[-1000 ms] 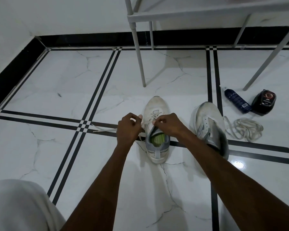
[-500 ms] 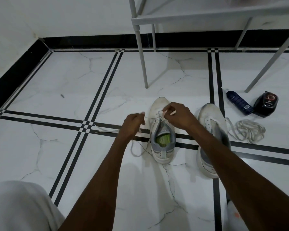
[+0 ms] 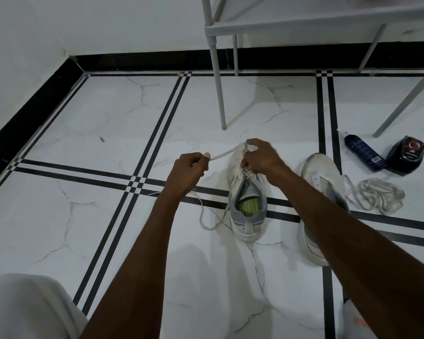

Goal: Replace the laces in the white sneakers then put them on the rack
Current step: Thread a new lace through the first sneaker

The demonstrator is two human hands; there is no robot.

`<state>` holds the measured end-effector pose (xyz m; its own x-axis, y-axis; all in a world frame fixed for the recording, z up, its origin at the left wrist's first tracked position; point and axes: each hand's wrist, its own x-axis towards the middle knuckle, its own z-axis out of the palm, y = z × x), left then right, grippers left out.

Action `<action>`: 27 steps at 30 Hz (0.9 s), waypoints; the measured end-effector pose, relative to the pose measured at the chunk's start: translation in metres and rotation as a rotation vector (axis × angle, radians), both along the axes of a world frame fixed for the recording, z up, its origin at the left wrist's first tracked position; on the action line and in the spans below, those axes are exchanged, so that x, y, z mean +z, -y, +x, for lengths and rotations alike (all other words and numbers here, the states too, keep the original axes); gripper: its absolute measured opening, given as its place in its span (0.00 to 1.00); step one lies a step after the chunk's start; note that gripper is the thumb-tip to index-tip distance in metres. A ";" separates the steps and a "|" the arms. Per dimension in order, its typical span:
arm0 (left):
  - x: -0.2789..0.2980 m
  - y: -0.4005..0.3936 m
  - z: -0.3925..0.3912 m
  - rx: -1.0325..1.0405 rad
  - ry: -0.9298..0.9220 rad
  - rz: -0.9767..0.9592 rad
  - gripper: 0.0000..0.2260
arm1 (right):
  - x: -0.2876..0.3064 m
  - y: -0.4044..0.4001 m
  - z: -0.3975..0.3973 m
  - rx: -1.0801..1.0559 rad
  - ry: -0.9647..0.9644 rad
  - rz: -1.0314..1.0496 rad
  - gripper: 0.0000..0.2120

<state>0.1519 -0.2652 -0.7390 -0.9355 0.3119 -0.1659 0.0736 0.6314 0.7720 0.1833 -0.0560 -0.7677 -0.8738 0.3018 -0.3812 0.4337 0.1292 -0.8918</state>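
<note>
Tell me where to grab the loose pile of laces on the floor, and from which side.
Take the loose pile of laces at its bunched middle, coming straight down from above. It lies flat on the floor in tangled loops, so a pinch across several strands probably lifts it whole. Its left edge lies close to the second sneaker; the side facing the dark bottle is more open.

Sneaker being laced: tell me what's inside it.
Inside the sneaker a green insole shows at the heel. Further forward the interior is covered by the tongue and the right hand.
</note>
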 end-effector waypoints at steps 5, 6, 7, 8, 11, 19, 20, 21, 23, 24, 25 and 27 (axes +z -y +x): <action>-0.005 -0.010 0.002 -0.042 0.000 -0.024 0.20 | 0.022 0.024 0.007 0.557 -0.046 0.075 0.14; -0.005 -0.011 0.002 -0.047 -0.001 -0.027 0.21 | 0.022 0.026 0.005 0.568 -0.049 0.089 0.14; -0.005 -0.012 0.002 -0.044 -0.002 -0.026 0.21 | 0.022 0.026 0.004 0.545 -0.058 0.100 0.14; -0.006 -0.012 0.002 -0.030 -0.006 -0.024 0.21 | 0.022 0.025 0.001 0.509 -0.074 0.116 0.17; -0.006 -0.008 0.001 0.010 -0.030 -0.022 0.20 | 0.024 0.021 -0.002 0.461 -0.142 0.178 0.19; -0.007 -0.002 0.002 0.010 0.023 -0.010 0.21 | 0.015 0.030 -0.009 0.325 -0.153 0.358 0.09; -0.007 0.000 0.002 0.020 0.023 -0.006 0.21 | 0.009 0.025 -0.012 0.119 -0.189 0.365 0.11; -0.005 0.001 0.002 0.027 0.020 -0.003 0.21 | 0.006 0.019 -0.013 -0.076 -0.219 0.350 0.13; -0.002 0.004 0.002 0.031 0.006 -0.015 0.20 | 0.005 0.010 -0.013 -0.196 -0.244 0.290 0.13; -0.001 0.004 0.002 0.027 -0.004 -0.018 0.20 | 0.008 0.008 -0.012 -0.088 -0.238 0.263 0.14; 0.000 0.003 0.002 0.025 -0.011 -0.019 0.20 | 0.013 0.010 -0.011 0.080 -0.223 0.249 0.16; 0.003 0.000 0.002 0.019 -0.014 -0.011 0.20 | 0.025 0.021 -0.005 0.418 -0.149 0.236 0.14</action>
<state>0.1544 -0.2651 -0.7363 -0.9437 0.2919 -0.1556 0.0724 0.6412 0.7640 0.1781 -0.0771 -0.7430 -0.9782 -0.0233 -0.2063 0.1714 0.4701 -0.8658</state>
